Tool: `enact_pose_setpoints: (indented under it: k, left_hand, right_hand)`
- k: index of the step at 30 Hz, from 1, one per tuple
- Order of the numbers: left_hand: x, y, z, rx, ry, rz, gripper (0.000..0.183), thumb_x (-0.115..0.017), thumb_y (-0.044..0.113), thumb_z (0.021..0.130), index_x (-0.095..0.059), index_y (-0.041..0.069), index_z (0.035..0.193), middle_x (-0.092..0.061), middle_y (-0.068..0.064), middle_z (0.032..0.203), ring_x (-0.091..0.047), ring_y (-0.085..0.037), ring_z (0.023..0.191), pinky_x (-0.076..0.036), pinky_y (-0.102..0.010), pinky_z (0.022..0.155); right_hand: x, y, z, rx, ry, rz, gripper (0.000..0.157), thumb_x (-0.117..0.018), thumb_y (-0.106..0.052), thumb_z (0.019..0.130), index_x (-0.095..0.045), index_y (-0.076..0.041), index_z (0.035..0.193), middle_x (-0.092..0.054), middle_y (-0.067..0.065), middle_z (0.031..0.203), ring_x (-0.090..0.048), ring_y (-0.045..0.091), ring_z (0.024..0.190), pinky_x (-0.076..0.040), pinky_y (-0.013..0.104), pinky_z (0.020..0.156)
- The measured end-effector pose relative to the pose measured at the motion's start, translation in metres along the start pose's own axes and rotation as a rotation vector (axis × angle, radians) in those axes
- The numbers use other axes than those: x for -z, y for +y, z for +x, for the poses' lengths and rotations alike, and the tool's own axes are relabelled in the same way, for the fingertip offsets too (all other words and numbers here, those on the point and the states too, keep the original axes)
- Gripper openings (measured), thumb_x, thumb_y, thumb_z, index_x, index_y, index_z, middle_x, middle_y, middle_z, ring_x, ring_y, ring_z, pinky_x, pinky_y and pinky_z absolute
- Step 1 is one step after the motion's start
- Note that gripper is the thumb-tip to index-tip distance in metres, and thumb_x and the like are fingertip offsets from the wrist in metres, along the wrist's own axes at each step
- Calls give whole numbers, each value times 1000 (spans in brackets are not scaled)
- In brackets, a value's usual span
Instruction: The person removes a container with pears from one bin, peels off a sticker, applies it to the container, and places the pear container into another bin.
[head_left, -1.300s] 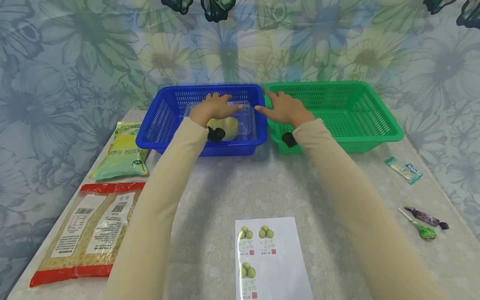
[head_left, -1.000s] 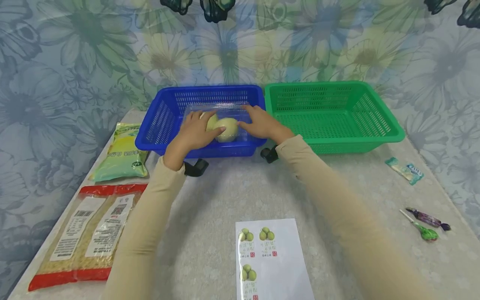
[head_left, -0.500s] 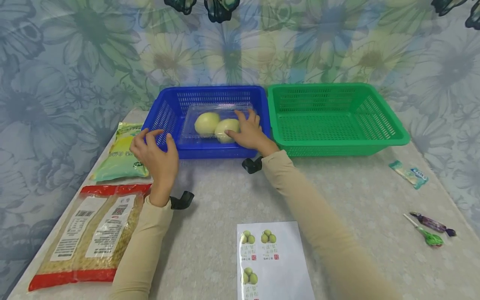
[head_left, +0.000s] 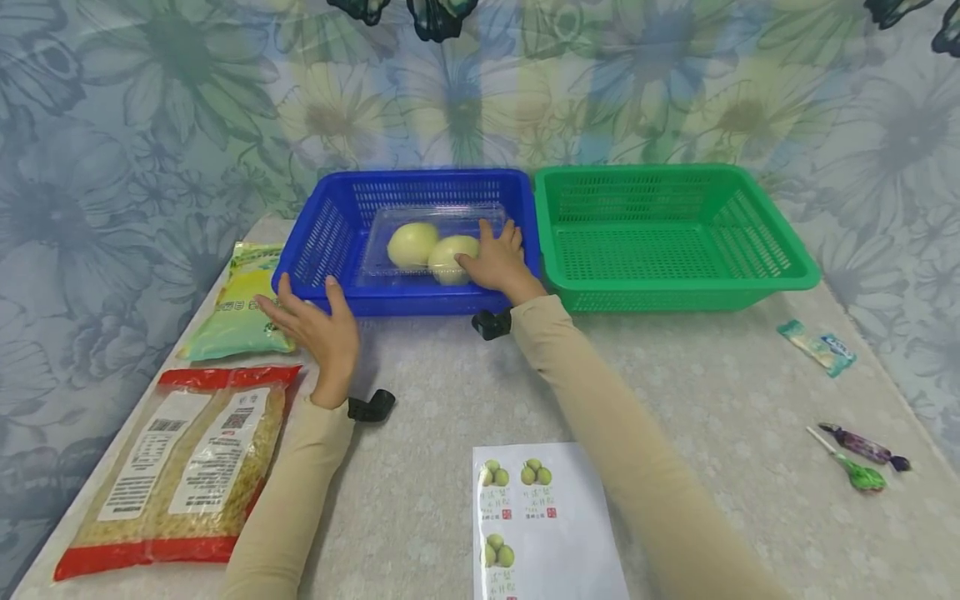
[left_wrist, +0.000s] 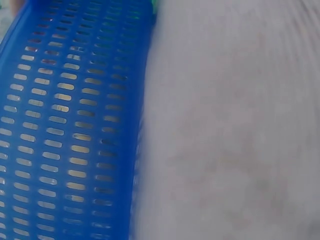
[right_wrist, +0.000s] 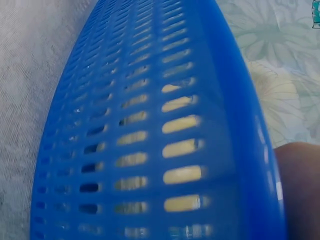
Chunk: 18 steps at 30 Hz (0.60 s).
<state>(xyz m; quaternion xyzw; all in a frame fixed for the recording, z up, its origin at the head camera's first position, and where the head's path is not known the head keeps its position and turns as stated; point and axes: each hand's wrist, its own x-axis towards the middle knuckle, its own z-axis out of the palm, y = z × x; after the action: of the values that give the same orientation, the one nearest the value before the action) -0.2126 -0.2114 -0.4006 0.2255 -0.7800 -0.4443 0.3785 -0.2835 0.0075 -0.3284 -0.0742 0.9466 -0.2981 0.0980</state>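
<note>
In the head view, a clear plastic box sits inside the blue basket. Two pale green-yellow round fruits, one on the left and one on the right, show through the lid. My right hand reaches over the basket's front rim and lies at the right end of the box, fingers spread. Whether it presses the lid, I cannot tell. My left hand, fingers apart and holding nothing, is at the basket's front left corner. Both wrist views show mostly the slotted basket wall; part of the right hand edges in.
Right of the blue basket stands a green basket. On the left lie a green-yellow bag and a red-edged grain pack. A printed sheet lies in front. Wrapped sweets and a lollipop are on the right.
Both hands have come back from above the baskets. My left hand has moved left and nearer, off the box to the basket's corner. My right hand has moved left onto the box's right end.
</note>
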Motion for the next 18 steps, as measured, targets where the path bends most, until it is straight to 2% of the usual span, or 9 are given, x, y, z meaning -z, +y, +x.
enact_pose_setpoints:
  k: [4,7,9,14,18]
  left_hand:
    - [-1,-5,4,6,-51,-93,67,-42,53,88,-19,18,140,-15,-6,150,-11,-13,139,-14,-33,114]
    - [-2,-8,5,-19,-39,-121,67,-44,52,88,-22,15,139,-28,-5,144,-27,-10,133,-23,-27,111]
    - [-2,-9,5,-36,-32,-128,66,-45,51,88,-23,14,138,-31,-6,143,-30,-10,132,-23,-26,110]
    - [-3,-10,4,-48,-41,-150,67,-45,50,88,-21,14,139,-27,-6,144,-28,-10,133,-22,-26,111]
    - [-3,-10,4,-52,-39,-152,66,-45,49,88,-20,15,139,-26,-7,145,-26,-11,134,-21,-28,112]
  right_hand:
    - [0,-3,2,-31,-4,-7,76,-47,-45,89,-9,-12,146,7,23,150,10,37,139,-8,50,114]
    - [1,-4,1,-38,10,1,78,-50,-46,88,-11,-12,146,4,20,151,9,37,139,-12,50,113]
    - [2,-4,1,-35,9,21,79,-51,-46,87,-10,-13,146,3,19,151,5,39,139,-17,51,112]
    - [6,-1,0,-14,-2,81,80,-55,-45,85,-11,-15,146,3,17,151,-16,43,135,-30,51,106]
    - [8,2,1,29,17,109,76,-59,-39,84,-20,-12,144,-9,17,150,-20,36,137,-28,45,109]
